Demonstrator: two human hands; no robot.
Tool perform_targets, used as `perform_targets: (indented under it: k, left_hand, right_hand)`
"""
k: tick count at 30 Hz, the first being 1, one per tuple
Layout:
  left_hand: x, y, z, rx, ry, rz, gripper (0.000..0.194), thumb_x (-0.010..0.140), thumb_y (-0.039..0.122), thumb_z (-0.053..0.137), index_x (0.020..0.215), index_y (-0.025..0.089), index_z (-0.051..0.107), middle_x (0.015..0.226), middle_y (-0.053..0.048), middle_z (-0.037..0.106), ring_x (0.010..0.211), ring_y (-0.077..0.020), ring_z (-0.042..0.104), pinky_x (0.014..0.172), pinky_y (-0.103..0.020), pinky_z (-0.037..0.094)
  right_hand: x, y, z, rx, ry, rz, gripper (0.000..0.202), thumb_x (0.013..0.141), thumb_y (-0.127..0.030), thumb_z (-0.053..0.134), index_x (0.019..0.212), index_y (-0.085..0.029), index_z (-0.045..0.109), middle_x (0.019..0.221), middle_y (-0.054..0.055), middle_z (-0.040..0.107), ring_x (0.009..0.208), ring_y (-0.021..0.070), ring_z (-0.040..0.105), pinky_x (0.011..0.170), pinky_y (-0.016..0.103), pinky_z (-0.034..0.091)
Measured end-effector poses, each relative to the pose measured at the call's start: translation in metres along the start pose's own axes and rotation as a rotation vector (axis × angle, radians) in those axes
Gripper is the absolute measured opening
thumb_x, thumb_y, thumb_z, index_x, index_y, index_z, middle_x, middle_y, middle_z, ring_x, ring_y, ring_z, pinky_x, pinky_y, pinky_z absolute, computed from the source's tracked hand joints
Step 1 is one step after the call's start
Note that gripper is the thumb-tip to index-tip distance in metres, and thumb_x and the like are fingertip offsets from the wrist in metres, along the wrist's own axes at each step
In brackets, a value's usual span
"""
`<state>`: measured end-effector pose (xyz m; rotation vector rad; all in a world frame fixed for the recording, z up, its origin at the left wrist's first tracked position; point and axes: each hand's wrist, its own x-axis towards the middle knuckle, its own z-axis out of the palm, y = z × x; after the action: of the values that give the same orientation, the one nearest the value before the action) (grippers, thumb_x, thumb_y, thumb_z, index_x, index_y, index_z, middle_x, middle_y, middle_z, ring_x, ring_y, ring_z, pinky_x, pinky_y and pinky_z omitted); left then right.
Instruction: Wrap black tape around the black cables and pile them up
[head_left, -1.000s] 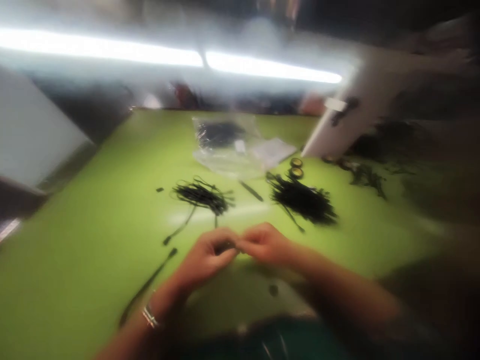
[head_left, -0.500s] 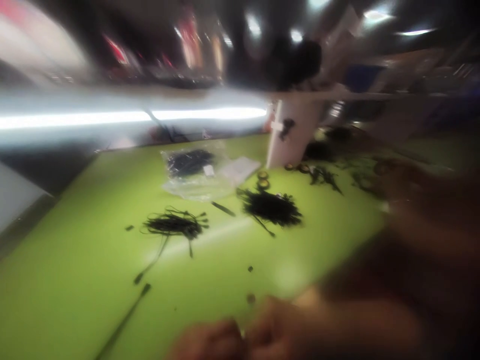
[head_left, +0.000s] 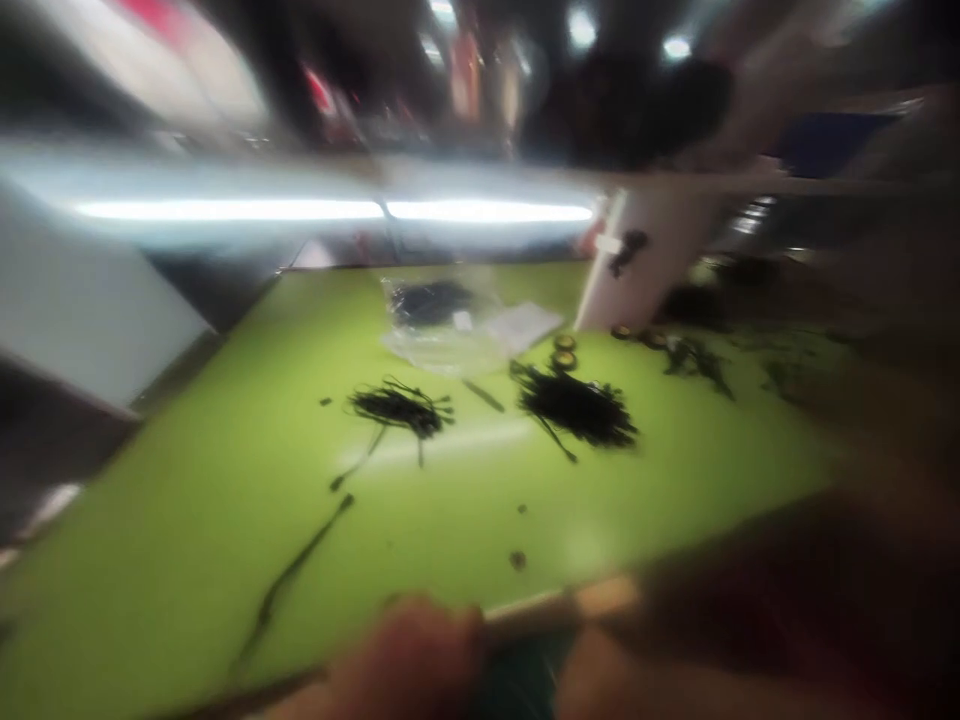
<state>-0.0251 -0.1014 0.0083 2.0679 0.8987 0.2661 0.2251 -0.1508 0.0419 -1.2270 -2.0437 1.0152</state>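
Green tbl point(head_left: 225, 480) w/ cables point(head_left: 577, 408); tube light point(head_left: 487, 211) behind; L hand point(head_left: 412, 650), R hand point(head_left: 604, 675) blurry; can't tell grips

One loose black cord point(head_left: 288, 573) lies kinda slantwise on the green worktop point(head_left: 172, 530), chunky tip pointing away. Further back, two messy piles: smaller cord bundle point(head_left: 397, 408) left, thicker cord bundle point(head_left: 576, 406) right.

lit tubes point(head_left: 487, 211) glow near a white panel point(head_left: 656, 285).

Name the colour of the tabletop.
The tabletop is yellowish green, with a pale streak of glare; it shows best in the head view.
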Motion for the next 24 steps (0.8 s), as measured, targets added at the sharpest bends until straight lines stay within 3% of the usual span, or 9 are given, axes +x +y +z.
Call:
perform_targets:
  k: [2, 6, 7, 9, 11, 15, 20, 22, 24]
  left_hand:
    - [-0.005, 0.001, -0.019, -0.018, 0.050, -0.032, 0.011, 0.076, 0.030, 0.063, 0.067, 0.029, 0.070, 0.054, -0.001, 0.058, 0.050, -0.0178, 0.054, 0.051, -0.028, 0.043]
    - [0.006, 0.007, -0.061, -0.152, 0.442, -0.031, 0.012, 0.076, 0.026, 0.066, 0.065, 0.022, 0.070, 0.066, -0.003, 0.065, 0.062, -0.0165, 0.060, 0.060, -0.027, 0.047]
    - [0.015, 0.007, -0.067, -0.238, 0.532, -0.034, 0.011, 0.074, 0.026, 0.070, 0.065, 0.020, 0.070, 0.069, -0.005, 0.067, 0.065, -0.0170, 0.061, 0.062, -0.027, 0.048]
    - [0.037, 0.004, -0.069, -0.544, 0.608, -0.110, 0.014, 0.072, 0.029, 0.074, 0.067, 0.017, 0.069, 0.064, -0.003, 0.064, 0.054, -0.0124, 0.055, 0.050, -0.024, 0.043]
    - [0.058, -0.003, -0.064, -0.798, 0.633, -0.205, 0.019, 0.069, 0.033, 0.076, 0.070, 0.015, 0.069, 0.052, 0.001, 0.058, 0.042, -0.0076, 0.045, 0.040, -0.020, 0.033]
    - [0.080, -0.021, -0.053, -0.984, 0.601, -0.238, 0.028, 0.063, 0.036, 0.081, 0.073, 0.012, 0.071, 0.046, 0.003, 0.054, 0.036, -0.0056, 0.040, 0.036, -0.019, 0.028]
    - [0.079, -0.042, -0.053, -1.110, 0.644, -0.248, 0.030, 0.062, 0.037, 0.082, 0.074, 0.012, 0.070, 0.049, 0.002, 0.057, 0.036, -0.0047, 0.040, 0.036, -0.019, 0.028]
    - [0.078, -0.049, -0.050, -1.087, 0.638, -0.248, 0.030, 0.064, 0.037, 0.082, 0.073, 0.011, 0.070, 0.050, 0.002, 0.057, 0.038, -0.0040, 0.040, 0.038, -0.018, 0.029]
    - [0.076, -0.053, -0.045, -1.062, 0.590, -0.261, 0.031, 0.063, 0.037, 0.082, 0.072, 0.010, 0.070, 0.052, 0.002, 0.057, 0.039, -0.0033, 0.040, 0.039, -0.018, 0.030]
  right_hand:
    - [-0.003, 0.007, -0.012, -0.001, 0.079, 0.017, 0.023, 0.078, -0.050, 0.063, 0.066, -0.031, 0.067, 0.056, -0.001, 0.054, 0.052, 0.0155, 0.053, 0.044, 0.027, 0.039]
    - [0.012, 0.032, -0.041, 0.018, 0.292, 0.107, 0.035, 0.088, -0.053, 0.048, 0.078, -0.028, 0.070, 0.054, 0.001, 0.053, 0.048, 0.0167, 0.050, 0.043, 0.029, 0.039]
    - [0.021, 0.039, -0.047, 0.012, 0.357, 0.132, 0.039, 0.092, -0.051, 0.042, 0.086, -0.025, 0.070, 0.054, 0.000, 0.052, 0.047, 0.0156, 0.048, 0.044, 0.028, 0.038]
    - [0.044, 0.050, -0.057, -0.013, 0.484, 0.167, 0.039, 0.093, -0.047, 0.042, 0.097, -0.020, 0.069, 0.053, -0.002, 0.051, 0.046, 0.0141, 0.045, 0.046, 0.027, 0.037]
    - [0.068, 0.059, -0.063, -0.092, 0.560, 0.148, 0.034, 0.090, -0.044, 0.048, 0.093, -0.017, 0.070, 0.062, 0.001, 0.061, 0.053, 0.0144, 0.052, 0.052, 0.027, 0.041]
    - [0.103, 0.073, -0.073, -0.305, 0.618, 0.060, 0.030, 0.089, -0.038, 0.050, 0.098, -0.016, 0.069, 0.084, 0.007, 0.071, 0.067, 0.0175, 0.062, 0.063, 0.028, 0.047]
    - [0.125, 0.113, -0.093, -0.764, 0.666, 0.132, 0.040, 0.093, -0.033, 0.039, 0.118, -0.015, 0.064, 0.088, 0.013, 0.072, 0.077, 0.0234, 0.065, 0.069, 0.033, 0.047]
    - [0.135, 0.129, -0.100, -0.914, 0.615, 0.144, 0.039, 0.094, -0.031, 0.039, 0.119, -0.015, 0.063, 0.095, 0.014, 0.071, 0.083, 0.0250, 0.064, 0.074, 0.035, 0.046]
    - [0.147, 0.137, -0.103, -1.009, 0.546, 0.060, 0.037, 0.092, -0.032, 0.044, 0.117, -0.012, 0.064, 0.105, 0.017, 0.069, 0.097, 0.0290, 0.061, 0.083, 0.040, 0.046]
